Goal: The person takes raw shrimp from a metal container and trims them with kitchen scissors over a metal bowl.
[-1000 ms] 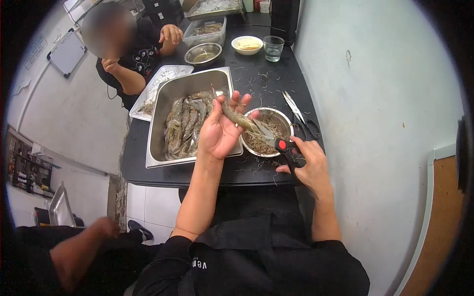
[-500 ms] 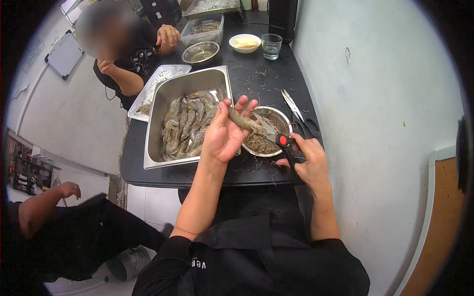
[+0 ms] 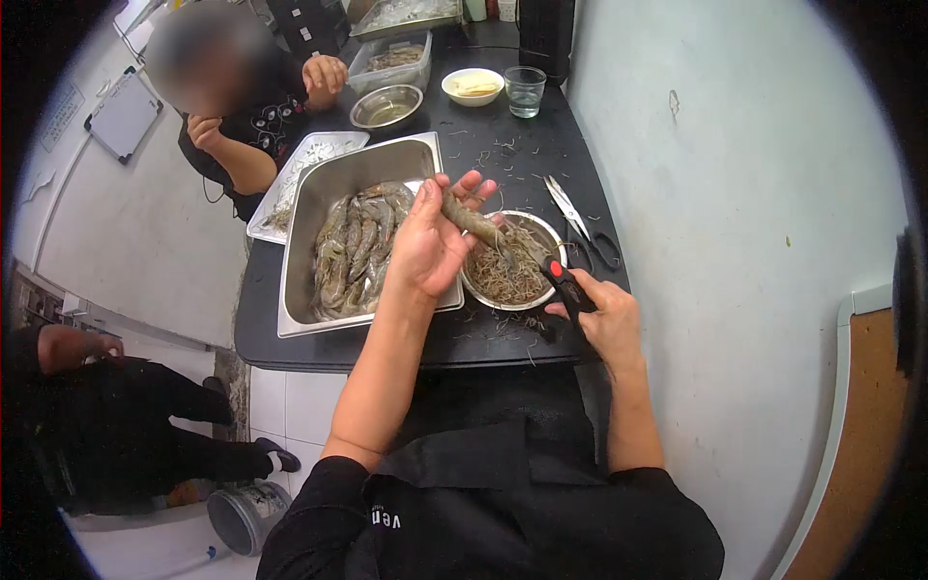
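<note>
My left hand (image 3: 435, 232), palm up, grips a grey shrimp (image 3: 469, 218) between thumb and fingers, its head end toward the right. My right hand (image 3: 607, 314) is wrapped round the black handles of kitchen scissors (image 3: 568, 288) with a red pivot, their blades directed at the shrimp's head end. Below both lies a round metal bowl (image 3: 527, 305) holding a heap of thin shrimp trimmings (image 3: 507, 271). Left of it stands a deep steel pan (image 3: 292, 261) with many whole shrimp (image 3: 358, 246) inside.
A second pair of scissors (image 3: 568, 208) lies right of the bowl. Farther back are a glass of water (image 3: 525, 92), a white bowl (image 3: 473, 87), a metal bowl (image 3: 387, 106) and a plastic tub (image 3: 391, 66). A co-worker (image 3: 242, 145) sits beside a white tray (image 3: 290, 198); another person (image 3: 126, 406) stands left.
The scissors' blades have moved down and away from the shrimp's head, and the handles look closed together. The view has shifted slightly. The person at lower left has moved.
</note>
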A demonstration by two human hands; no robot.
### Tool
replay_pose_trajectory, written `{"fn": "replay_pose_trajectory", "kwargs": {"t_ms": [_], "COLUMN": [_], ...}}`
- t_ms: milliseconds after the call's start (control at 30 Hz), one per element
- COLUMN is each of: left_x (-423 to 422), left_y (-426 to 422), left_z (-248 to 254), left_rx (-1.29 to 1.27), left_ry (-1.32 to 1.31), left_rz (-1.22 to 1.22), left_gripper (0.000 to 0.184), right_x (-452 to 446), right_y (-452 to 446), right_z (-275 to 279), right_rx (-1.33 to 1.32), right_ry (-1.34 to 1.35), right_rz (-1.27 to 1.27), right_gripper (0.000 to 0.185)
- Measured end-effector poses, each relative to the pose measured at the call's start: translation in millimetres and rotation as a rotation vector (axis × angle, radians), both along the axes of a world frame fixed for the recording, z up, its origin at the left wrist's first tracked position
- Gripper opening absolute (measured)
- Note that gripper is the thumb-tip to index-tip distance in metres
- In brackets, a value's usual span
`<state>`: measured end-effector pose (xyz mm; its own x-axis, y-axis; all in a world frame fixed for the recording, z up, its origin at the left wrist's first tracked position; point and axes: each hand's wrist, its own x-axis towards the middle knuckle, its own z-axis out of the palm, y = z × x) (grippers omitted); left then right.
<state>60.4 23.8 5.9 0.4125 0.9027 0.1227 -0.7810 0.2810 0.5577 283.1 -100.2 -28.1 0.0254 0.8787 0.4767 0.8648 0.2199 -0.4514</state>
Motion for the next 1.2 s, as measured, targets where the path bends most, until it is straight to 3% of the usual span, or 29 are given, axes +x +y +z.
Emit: {"fn": "replay_pose_trajectory", "kwargs": {"t_ms": [67,267,600,1200], "left_x": [-0.8,-3.0,-3.6,-25.8], "left_y": [2.6,5.3,-11.3,-6.6], "left_z": [0.4,0.8,6.7,10.4], "left_rx": [-0.016,-0.080,-0.022,-0.053], "left_ry": [-0.012,-0.046,0.094,0.058], "left_rz": [0.015,0.063,0.036,0.003], "left_gripper": [0.026,0.026,0.024,0.026], "right_x": [2.8,-3.1,-8.8,5.3], "right_y": [0.4,0.9,5.4,1.4], "right_z": [-0.1,5.0,5.3,8.8], "right_rx": [-0.050,0.000,0.080,0.111], "right_ry": [0.110,0.038,-0.023,-0.024], "right_rz": [0.034,0.102,0.037,0.032], "right_gripper": [0.062,0.085,0.080,0.062]}}
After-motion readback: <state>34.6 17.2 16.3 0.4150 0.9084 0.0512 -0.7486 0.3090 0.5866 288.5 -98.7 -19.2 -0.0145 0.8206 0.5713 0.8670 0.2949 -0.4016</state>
